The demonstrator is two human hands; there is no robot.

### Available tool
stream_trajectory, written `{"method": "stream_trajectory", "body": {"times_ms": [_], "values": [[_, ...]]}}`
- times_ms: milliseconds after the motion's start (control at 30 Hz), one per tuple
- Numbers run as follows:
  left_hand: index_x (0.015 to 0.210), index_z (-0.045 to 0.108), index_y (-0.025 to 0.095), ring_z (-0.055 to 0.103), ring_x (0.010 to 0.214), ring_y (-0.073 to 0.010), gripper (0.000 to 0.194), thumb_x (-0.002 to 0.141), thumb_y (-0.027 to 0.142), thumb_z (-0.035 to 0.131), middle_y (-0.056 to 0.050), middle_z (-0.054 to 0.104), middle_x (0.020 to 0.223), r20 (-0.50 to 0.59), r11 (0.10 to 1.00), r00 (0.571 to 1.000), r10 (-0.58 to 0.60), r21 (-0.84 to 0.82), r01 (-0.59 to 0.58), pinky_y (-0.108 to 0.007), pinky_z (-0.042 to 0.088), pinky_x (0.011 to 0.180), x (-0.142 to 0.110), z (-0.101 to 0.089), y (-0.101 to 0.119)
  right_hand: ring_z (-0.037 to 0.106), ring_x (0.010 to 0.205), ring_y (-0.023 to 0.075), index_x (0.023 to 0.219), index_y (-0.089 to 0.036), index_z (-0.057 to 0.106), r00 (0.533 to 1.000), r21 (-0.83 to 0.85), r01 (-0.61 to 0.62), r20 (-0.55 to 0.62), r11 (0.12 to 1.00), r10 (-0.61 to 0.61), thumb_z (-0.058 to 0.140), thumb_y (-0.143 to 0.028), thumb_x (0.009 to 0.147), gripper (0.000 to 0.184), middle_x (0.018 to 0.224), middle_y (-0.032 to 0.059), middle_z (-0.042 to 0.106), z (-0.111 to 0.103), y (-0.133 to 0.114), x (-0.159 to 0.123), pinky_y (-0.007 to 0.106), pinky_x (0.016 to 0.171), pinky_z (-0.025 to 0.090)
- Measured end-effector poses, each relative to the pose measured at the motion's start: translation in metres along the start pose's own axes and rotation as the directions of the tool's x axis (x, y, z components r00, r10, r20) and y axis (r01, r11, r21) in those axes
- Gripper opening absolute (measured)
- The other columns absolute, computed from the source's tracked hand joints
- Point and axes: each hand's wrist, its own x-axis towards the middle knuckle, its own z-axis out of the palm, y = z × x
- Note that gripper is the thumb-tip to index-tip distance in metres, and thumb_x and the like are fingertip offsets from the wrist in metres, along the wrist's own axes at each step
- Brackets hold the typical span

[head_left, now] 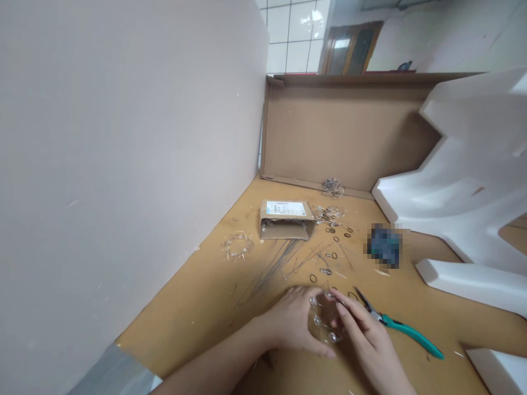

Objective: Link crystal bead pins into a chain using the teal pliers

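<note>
A wire ring with clear beads (317,320) is held between my two hands, above the table near its front. My left hand (290,321) curves round the ring's left side, thumb below and fingers above. At the upper right of the ring, my right hand (364,332) pinches its wire between thumb and fingers. Green-handled pliers (411,332) lie just right of my right hand. Beyond my hands, loose straight wires (272,269) and several small dark rings (334,255) are scattered. A similar beaded wire ring (237,247) lies farther left.
An open cardboard box (285,211) with a label rests on its side. Tangled wire pieces (330,214) lie beside it, another heap (332,187) behind. A white panel (144,126) walls the left, a cardboard sheet (346,131) the back, and white foam (465,164) the right.
</note>
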Motion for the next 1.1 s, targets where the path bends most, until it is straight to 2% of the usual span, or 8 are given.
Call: {"method": "stream_trajectory", "body": {"times_ms": [67,167,300,400,733,867,1000,1100], "values": [[0.136,0.033,0.018,0.038,0.123,-0.0346,0.106,0.045,0.048,0.079,-0.015,0.041,0.136,0.04,0.999,0.999,-0.02,0.034,0.018,-0.046,0.029,0.102,-0.002,-0.008,-0.003,0.061,0.067,0.0189,0.111,-0.022,0.064,0.999,-0.025,0.013,0.033,1.0,-0.012,0.048,-0.044,0.084,0.038,0.07,0.0033,0.066,0.002,0.001,0.003,0.031,0.068,0.05],[0.138,0.03,0.018,0.031,0.128,-0.0361,0.109,0.045,0.051,0.078,-0.015,0.033,0.141,0.116,0.991,0.985,-0.128,0.046,0.123,-0.047,0.026,0.104,-0.004,-0.022,-0.006,0.063,0.07,0.0196,0.104,-0.022,0.067,0.996,-0.058,0.045,0.081,0.997,-0.04,0.048,-0.041,0.084,0.033,0.076,0.0047,0.069,0.007,0.002,0.007,0.032,0.071,0.05],[0.12,0.052,0.022,0.049,0.111,-0.0265,0.064,0.064,0.047,0.068,-0.008,0.053,0.122,0.022,0.995,0.995,-0.095,0.004,0.095,-0.037,0.039,0.094,-0.004,-0.032,-0.005,0.062,0.095,0.0215,0.101,-0.025,0.068,0.991,-0.078,0.09,0.107,0.993,-0.081,0.054,-0.035,0.081,0.026,0.103,0.0061,0.069,0.013,0.001,0.009,0.034,0.087,0.046],[0.103,0.06,0.021,0.055,0.093,-0.0188,0.037,0.069,0.035,0.063,-0.003,0.059,0.101,-0.048,0.999,0.998,-0.037,0.009,0.037,-0.029,0.044,0.082,-0.003,-0.029,-0.005,0.061,0.097,0.0222,0.101,-0.024,0.067,0.987,-0.108,0.128,0.113,0.986,-0.116,0.056,-0.031,0.079,0.026,0.103,0.0071,0.068,0.016,0.0,0.009,0.036,0.088,0.045],[0.099,0.06,0.022,0.052,0.077,-0.0131,0.033,0.069,0.037,0.063,-0.001,0.055,0.092,-0.076,0.997,0.995,-0.069,0.012,0.07,-0.022,0.042,0.069,-0.001,-0.021,-0.009,0.061,0.073,0.0179,0.104,-0.02,0.063,0.956,-0.331,0.293,0.081,0.897,-0.282,0.055,-0.036,0.08,0.03,0.091,0.008,0.065,0.013,0.014,0.009,0.033,0.071,0.051],[0.097,0.062,0.022,0.051,0.076,-0.0131,0.032,0.069,0.037,0.065,-0.001,0.055,0.091,-0.127,0.999,0.991,-0.05,-0.003,0.05,-0.022,0.041,0.067,-0.001,-0.02,-0.004,0.063,0.079,0.0183,0.104,-0.02,0.063,0.938,-0.389,0.341,0.085,0.856,-0.335,0.057,-0.04,0.079,0.033,0.096,0.0082,0.066,0.008,0.014,0.007,0.03,0.073,0.052],[0.096,0.062,0.02,0.049,0.071,-0.0127,0.039,0.067,0.045,0.065,-0.001,0.056,0.087,-0.223,0.988,0.969,-0.103,-0.137,0.073,-0.023,0.04,0.064,0.001,-0.025,-0.002,0.064,0.083,0.0171,0.105,-0.02,0.063,0.973,-0.472,0.223,0.054,0.853,-0.225,0.044,-0.047,0.085,0.039,0.103,0.0079,0.066,-0.015,0.008,0.013,0.024,0.072,0.052],[0.084,0.06,0.016,0.047,0.064,-0.011,0.028,0.077,0.042,0.054,0.0,0.054,0.073,-0.364,0.957,0.917,-0.164,-0.284,0.058,-0.022,0.037,0.06,0.005,-0.03,-0.006,0.065,0.085,0.0173,0.099,-0.022,0.066,0.996,-0.694,0.089,0.078,0.715,-0.047,0.035,-0.044,0.089,0.039,0.101,0.0053,0.069,-0.041,0.0,0.041,0.024,0.074,0.05]]}}
